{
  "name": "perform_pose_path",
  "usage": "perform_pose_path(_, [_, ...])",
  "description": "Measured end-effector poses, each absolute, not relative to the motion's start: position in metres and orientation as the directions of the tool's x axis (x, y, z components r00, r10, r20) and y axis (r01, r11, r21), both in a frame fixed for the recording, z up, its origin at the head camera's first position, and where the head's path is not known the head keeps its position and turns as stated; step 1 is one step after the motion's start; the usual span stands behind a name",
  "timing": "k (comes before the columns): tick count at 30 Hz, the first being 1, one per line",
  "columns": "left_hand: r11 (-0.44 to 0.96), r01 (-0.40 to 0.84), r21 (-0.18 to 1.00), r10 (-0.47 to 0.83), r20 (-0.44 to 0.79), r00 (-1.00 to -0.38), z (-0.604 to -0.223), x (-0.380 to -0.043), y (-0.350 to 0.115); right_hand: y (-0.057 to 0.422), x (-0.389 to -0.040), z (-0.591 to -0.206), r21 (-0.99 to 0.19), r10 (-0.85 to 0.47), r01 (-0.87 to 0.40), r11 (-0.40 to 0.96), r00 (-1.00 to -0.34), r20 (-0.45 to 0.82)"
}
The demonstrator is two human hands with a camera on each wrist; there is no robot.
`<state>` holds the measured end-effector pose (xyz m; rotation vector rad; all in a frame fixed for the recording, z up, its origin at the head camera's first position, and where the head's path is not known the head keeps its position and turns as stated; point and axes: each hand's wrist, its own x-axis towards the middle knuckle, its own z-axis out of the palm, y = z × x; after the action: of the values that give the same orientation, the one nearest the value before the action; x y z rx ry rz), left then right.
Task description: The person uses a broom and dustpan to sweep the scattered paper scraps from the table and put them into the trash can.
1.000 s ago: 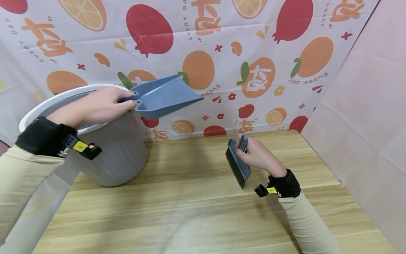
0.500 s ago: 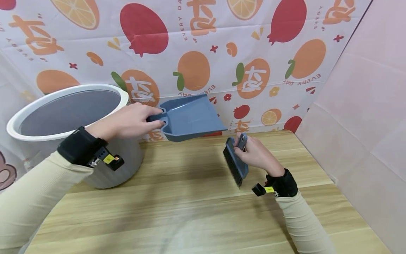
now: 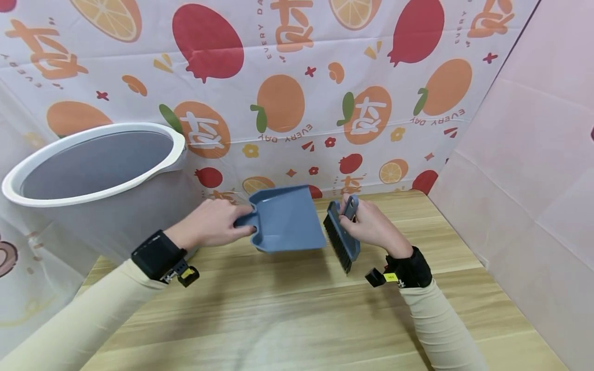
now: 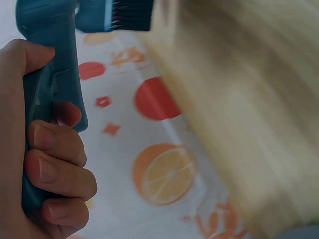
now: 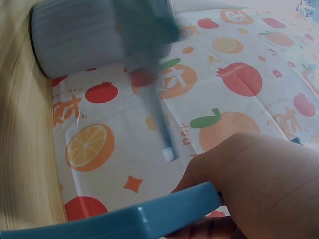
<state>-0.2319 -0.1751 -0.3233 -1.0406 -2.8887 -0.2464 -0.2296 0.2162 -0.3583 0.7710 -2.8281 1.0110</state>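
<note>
My left hand [image 3: 218,222] grips the handle of a blue dustpan [image 3: 290,219]; the left wrist view shows the fingers [image 4: 60,174] curled round that handle. The pan's wide mouth faces right, close over the wooden table. Just right of it, my right hand [image 3: 368,221] holds a blue hand brush [image 3: 345,234] by its handle, dark bristles turned toward the dustpan. In the right wrist view the brush's back [image 5: 149,214] lies low in front, and the dustpan is blurred.
A grey bin [image 3: 153,206] with a white rim stands at the left of the wooden table [image 3: 287,319]. Behind the table hangs a fruit-print cloth [image 3: 320,103], and a pale pink sheet [image 3: 529,154] rises on the right.
My left hand has carried the dustpan from over the bin's rim down and right, to beside the brush. The right hand has stayed nearly in place with the brush.
</note>
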Motion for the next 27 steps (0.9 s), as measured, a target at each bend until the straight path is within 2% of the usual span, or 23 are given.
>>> perform_pose_path(13, [0.744,0.651,0.152,0.647,0.080,-0.758,-0.412,-0.228,-0.174,0.207,-0.235,-0.362,-0.600,-0.452,-0.476,0.644,-0.868,0.203])
perform_pose_path(20, [0.752,0.624,0.213,0.633,0.028,-0.773,-0.434,-0.227,-0.173,0.204,-0.233,-0.362,-0.577,-0.463,-0.491,0.652,-0.861,0.209])
perform_pose_path(27, [0.752,0.629,0.196,0.644,-0.017,-0.765,-0.447,-0.236,-0.166,0.210,-0.229,-0.362,-0.566,-0.439,-0.471,0.676,-0.875,0.203])
